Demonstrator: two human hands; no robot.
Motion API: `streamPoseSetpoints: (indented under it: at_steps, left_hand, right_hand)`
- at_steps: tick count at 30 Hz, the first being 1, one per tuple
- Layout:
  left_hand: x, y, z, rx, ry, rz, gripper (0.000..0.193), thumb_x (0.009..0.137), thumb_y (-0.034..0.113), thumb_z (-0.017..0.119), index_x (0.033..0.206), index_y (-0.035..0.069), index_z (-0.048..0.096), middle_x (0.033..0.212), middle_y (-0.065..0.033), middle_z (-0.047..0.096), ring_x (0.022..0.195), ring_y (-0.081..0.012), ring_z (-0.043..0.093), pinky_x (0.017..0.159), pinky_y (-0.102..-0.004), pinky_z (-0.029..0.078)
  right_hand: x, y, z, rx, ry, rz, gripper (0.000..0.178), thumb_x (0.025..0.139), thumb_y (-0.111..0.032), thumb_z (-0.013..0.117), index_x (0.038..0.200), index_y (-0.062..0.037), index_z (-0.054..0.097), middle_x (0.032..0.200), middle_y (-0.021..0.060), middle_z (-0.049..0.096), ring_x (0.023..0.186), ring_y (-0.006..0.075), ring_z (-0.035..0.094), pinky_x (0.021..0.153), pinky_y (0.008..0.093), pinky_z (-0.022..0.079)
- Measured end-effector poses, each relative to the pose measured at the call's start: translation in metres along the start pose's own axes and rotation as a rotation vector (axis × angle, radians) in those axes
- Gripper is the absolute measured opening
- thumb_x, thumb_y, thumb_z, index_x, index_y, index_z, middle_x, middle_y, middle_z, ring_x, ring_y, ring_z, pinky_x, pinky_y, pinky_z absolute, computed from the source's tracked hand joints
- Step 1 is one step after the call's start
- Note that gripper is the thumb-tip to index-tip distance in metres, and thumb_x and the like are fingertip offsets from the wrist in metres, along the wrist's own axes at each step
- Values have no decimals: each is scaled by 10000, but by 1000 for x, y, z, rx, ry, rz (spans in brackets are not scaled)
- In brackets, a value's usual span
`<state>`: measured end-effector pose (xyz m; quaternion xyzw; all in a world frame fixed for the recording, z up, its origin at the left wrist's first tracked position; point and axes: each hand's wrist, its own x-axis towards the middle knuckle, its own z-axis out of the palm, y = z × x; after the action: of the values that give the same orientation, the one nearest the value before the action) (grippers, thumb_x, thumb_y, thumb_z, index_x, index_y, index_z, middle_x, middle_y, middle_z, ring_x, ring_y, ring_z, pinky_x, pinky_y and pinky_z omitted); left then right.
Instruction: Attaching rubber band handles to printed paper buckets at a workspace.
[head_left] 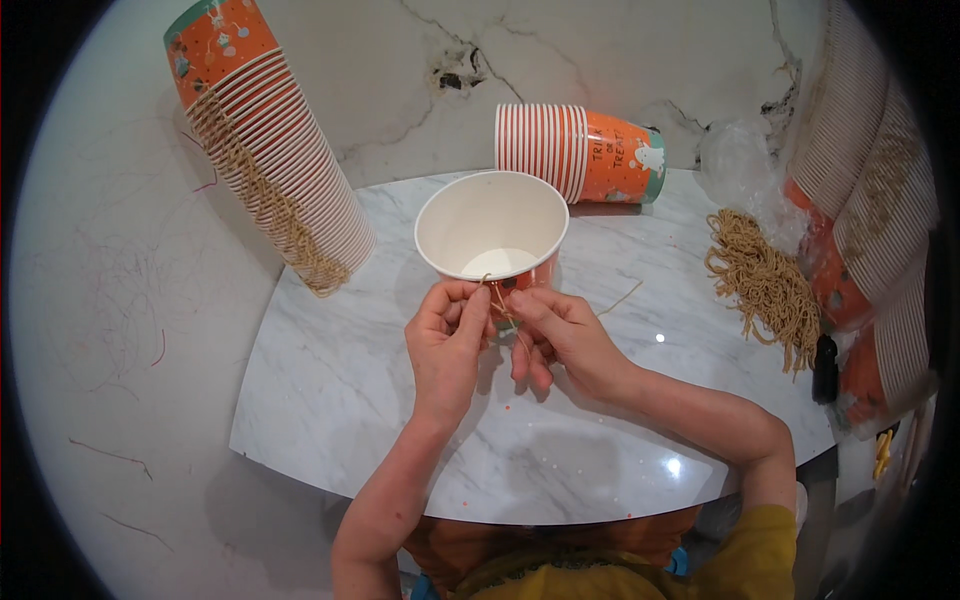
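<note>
A white-lined orange paper bucket (492,222) stands upright on the marble-patterned table, its mouth facing up. At its near side, just below the rim, both my hands work on a thin tan string (500,298). My left hand (446,340) pinches the string between thumb and finger against the bucket's wall. My right hand (570,340) pinches it too, thumb against forefinger, with the other fingers curled beneath. One string end sticks out to the right of my right hand. Whether the string passes through the bucket's wall is hidden by my fingers.
A tall leaning stack of paper buckets (290,150) with tan strings stands at the left. A shorter stack (545,145) lies behind the bucket. Right are a bundle of tan strings (765,285), a clear plastic bag (740,165) and more bucket stacks (880,200).
</note>
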<state>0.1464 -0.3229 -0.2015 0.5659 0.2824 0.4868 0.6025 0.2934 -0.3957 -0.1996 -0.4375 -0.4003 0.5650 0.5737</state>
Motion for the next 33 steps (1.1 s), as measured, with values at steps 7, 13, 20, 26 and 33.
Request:
streamPoseSetpoints:
  at_steps: [7, 13, 20, 26, 33]
  left_hand:
    - [0, 1, -2, 34, 2, 4, 115, 1012, 126, 651, 1006, 12, 654, 835, 23, 698, 644, 7, 493, 567, -179, 360]
    - [-2, 7, -2, 55, -19, -14, 115, 1013, 125, 648, 1002, 12, 659, 814, 11, 710, 653, 13, 517, 571, -173, 353]
    - [-1, 9, 0, -3, -21, -11, 125, 1010, 129, 650, 1004, 6, 669, 797, -2, 718, 636, 11, 505, 575, -175, 347]
    - [0, 6, -3, -15, -18, -11, 113, 1003, 127, 652, 991, 17, 678, 756, 15, 695, 608, 12, 468, 546, -183, 324]
    - [2, 6, -2, -35, -15, -46, 137, 977, 170, 688, 956, 35, 681, 651, 72, 531, 555, -6, 394, 510, -207, 267]
  right_hand:
    - [5, 0, -3, 107, -6, 41, 325, 1061, -367, 574, 1030, -56, 663, 529, 14, 541, 394, 62, 401, 398, 225, 261]
    - [6, -2, -3, 112, -18, 88, 315, 1039, -358, 615, 1021, -58, 710, 502, -21, 494, 389, 41, 396, 383, 216, 238]
    - [5, -1, -3, 224, -47, 121, 285, 1040, -326, 610, 981, -61, 695, 490, -21, 494, 369, 43, 375, 380, 203, 270]
    - [6, 1, -4, 248, -63, 116, 263, 1043, -305, 597, 974, -65, 678, 483, -15, 495, 360, 43, 351, 383, 204, 281]
    - [7, 3, -6, 275, -89, 144, 270, 1049, -312, 585, 966, -69, 670, 482, -9, 497, 349, 45, 324, 389, 213, 299]
